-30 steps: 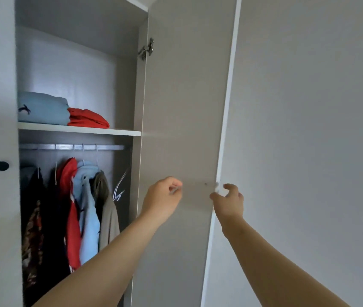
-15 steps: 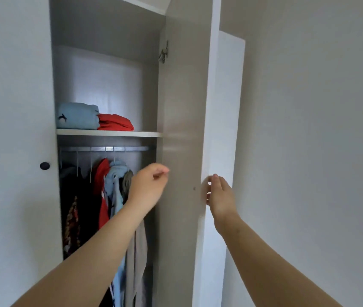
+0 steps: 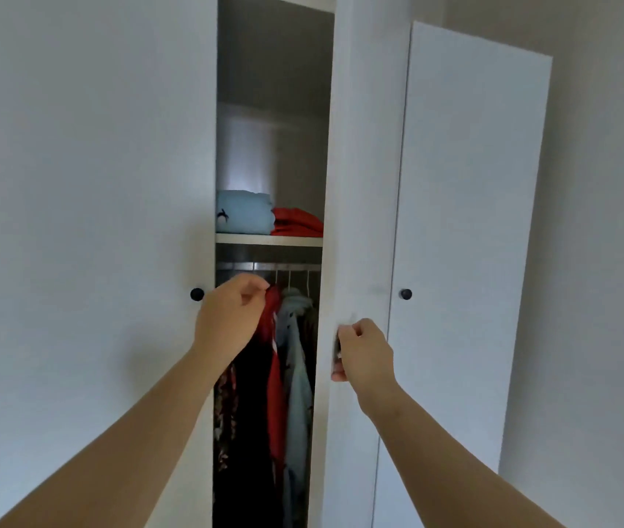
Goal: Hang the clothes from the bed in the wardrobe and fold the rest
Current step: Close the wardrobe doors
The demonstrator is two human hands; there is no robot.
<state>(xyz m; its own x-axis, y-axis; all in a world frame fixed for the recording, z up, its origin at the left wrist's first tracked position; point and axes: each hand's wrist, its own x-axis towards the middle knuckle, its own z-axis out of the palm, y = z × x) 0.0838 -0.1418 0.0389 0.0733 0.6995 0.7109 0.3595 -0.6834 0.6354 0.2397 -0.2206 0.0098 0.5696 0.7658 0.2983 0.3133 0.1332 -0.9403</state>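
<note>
Two bare hands are reaching up to the white wardrobe (image 3: 85, 184) at mid-frame, well apart, one on each side of its dark opening. The right hand (image 3: 363, 352), just right of centre, is curling its fingers round the free edge of the half-open door (image 3: 363, 165), a grip that is probably serving to swing the panel on its hinges. The left hand (image 3: 228, 322), left of centre, is hovering loosely curled in front of the gap and gripping nothing that shows. Its fingertips are lying beside the shoulder of a red garment (image 3: 274, 360), though whether they are touching it I cannot tell. The hanging clothes are sitting in the lower middle of the frame on a metal rail (image 3: 260, 266): the red piece, a pale blue one (image 3: 297, 367) and a dark patterned one (image 3: 226, 398), packed close together. Above them a shelf (image 3: 268, 240) is carrying a folded blue piece (image 3: 243, 213) touching a folded red piece (image 3: 297, 222), so hanging and folding are looking largely done. A dark knob (image 3: 197, 294) is marking the closed left door, and a plain pale wall (image 3: 607, 261) is filling the right edge under flat, dim light.
</note>
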